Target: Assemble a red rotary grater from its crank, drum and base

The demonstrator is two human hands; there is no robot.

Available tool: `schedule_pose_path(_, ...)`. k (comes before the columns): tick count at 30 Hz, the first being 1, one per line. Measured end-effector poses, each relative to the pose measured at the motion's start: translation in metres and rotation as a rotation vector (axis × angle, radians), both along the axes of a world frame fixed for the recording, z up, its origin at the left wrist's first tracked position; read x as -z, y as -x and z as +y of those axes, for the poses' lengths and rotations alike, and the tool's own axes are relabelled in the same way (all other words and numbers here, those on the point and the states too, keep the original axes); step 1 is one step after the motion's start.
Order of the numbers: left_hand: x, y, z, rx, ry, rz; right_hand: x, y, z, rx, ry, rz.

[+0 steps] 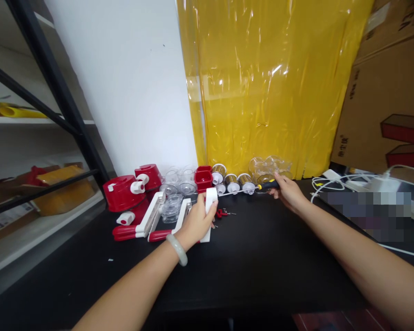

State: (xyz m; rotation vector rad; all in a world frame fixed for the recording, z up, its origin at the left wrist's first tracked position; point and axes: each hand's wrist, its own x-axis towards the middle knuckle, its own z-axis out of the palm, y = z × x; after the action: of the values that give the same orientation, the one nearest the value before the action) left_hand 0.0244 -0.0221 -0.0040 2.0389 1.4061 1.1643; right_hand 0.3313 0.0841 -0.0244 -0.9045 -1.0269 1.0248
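My left hand (197,219), with a pale bangle on its wrist, is closed around a white plastic handle (211,196) held upright just above the table. In my right hand (287,191) is a screwdriver (268,185) with a black and yellow grip. Its thin shaft points left, and the tip meets or passes close to the top of the white handle; I cannot tell which. Behind my left hand lie a small red part with a metal pin (222,213) and white handles with red grips (152,216).
Red housings (124,193), clear plastic cups (172,207), red hoppers (204,178) and perforated metal drums (232,183) line the back of the black table (262,276). White cables (348,179) lie at right. A black metal frame (51,69) stands left; a yellow plastic sheet (269,82) hangs behind.
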Motion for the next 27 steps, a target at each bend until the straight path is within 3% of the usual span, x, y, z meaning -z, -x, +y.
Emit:
schedule_pose_path(5,0.0018,0.0011,0.0038,-0.004,0.024,-0.048,-0.0043,0.0015,-0.0034,-0.086,0.108,0.127)
schedule_pose_path(9,0.0019,0.0013,0.0043,-0.006,0.041,-0.079,-0.0049,0.0005,-0.0054,-0.136,0.056,0.131)
schedule_pose_path(19,-0.0004,0.0008,0.0024,-0.008,0.010,-0.029,-0.0068,0.0028,-0.0087,-0.081,0.051,0.081)
schedule_pose_path(27,-0.0001,0.0017,0.0036,-0.009,-0.003,-0.012,-0.0071,0.0030,-0.0061,-0.072,0.021,0.185)
